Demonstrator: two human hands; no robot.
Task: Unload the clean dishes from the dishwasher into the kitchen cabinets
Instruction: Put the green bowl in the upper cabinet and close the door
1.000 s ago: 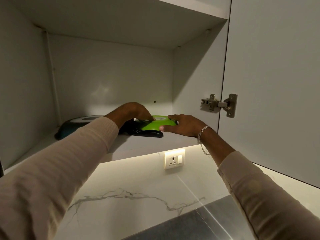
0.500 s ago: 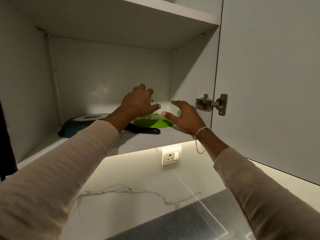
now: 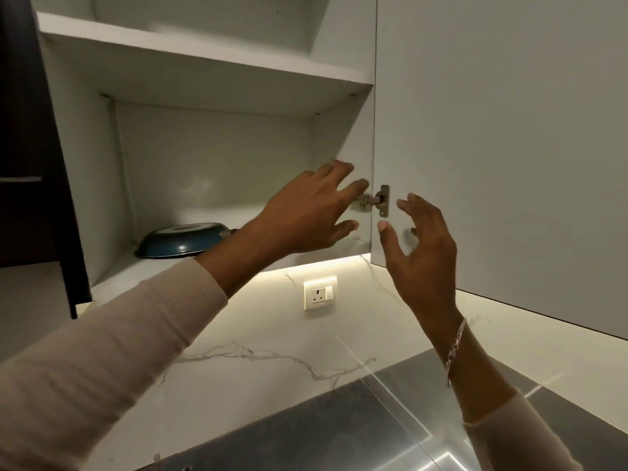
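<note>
Green dish, left on the lower shelf [image 3: 115, 270] beside the blue pan [image 3: 183, 240], was hidden behind the left grip [image 3: 306, 212]; both it and the right grip [image 3: 419, 248] had been withdrawn open and empty, the placement judged complete.

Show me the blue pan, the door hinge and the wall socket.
blue pan [image 3: 180, 247], head view, on its dark blue side wall.
door hinge [image 3: 372, 200], head view, on the metal arm between cabinet wall and door.
wall socket [image 3: 319, 293], head view, on the middle of its white plate.
</note>
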